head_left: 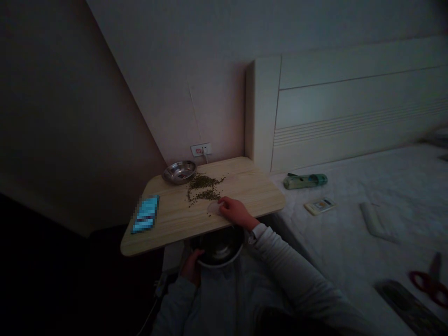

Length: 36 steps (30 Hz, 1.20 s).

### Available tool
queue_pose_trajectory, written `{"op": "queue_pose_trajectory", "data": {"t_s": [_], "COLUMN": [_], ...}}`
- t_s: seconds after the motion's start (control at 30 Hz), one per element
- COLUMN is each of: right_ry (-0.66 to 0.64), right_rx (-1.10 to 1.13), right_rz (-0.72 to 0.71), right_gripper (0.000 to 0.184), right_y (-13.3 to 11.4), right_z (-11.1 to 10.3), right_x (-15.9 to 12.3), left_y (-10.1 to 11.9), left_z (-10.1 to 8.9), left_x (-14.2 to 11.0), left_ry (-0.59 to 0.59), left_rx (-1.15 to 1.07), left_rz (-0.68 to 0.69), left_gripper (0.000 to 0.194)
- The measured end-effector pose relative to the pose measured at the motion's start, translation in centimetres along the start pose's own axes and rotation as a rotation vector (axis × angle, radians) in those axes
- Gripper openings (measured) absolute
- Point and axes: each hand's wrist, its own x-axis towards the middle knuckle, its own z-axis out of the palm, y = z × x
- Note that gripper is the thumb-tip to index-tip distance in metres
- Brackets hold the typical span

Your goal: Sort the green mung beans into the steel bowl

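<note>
A pile of small dark green beans (203,187) lies scattered on a light wooden bedside table (245,186). My right hand (235,211) rests on the table at the near edge of the pile, fingers curled on a small pale translucent piece (213,208). My left hand (192,269) grips the rim of a steel bowl (220,248) held just under the table's front edge. A second steel bowl (178,171) sits at the back left of the table, beside the beans.
A blue pixelated flat object (145,214) lies on the table's left. A wall socket (200,150) is behind the table. On the bed to the right lie a green bottle (305,180), a card (319,205), a pale roll (374,220) and red scissors (429,283).
</note>
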Motion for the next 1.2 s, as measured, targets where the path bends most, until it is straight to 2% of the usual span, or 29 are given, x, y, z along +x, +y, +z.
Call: {"op": "queue_pose_trajectory", "data": {"t_s": [0.1,0.27,0.63,0.97,1.2], "right_ry": [0.010,0.015,0.081,0.085,0.066], "right_rx": [-0.051,-0.125,-0.223,-0.251,-0.267], "right_rz": [-0.008,0.010,0.143,0.200,0.166], "right_gripper": [0.030,0.031,0.027,0.027,0.029], "right_y": [0.1,-0.1,-0.4,1.9,4.5], "right_z": [0.2,0.5,0.1,-2.0,-4.3], "right_x": [0.0,-0.1,-1.0,-0.5,1.1], "left_y": [-0.1,-0.2,0.1,-0.7,-0.3], "left_z": [-0.1,0.1,0.3,-0.1,0.1], "left_x": [0.0,-0.2,-0.6,0.5,0.1], "left_ry": [-0.014,-0.018,-0.032,0.019,0.043], "left_rx": [-0.006,-0.037,-0.034,-0.071,-0.023], "left_rz": [-0.071,-0.114,-0.144,-0.117,-0.097], "left_gripper": [0.011,0.009,0.011,0.011,0.013]}}
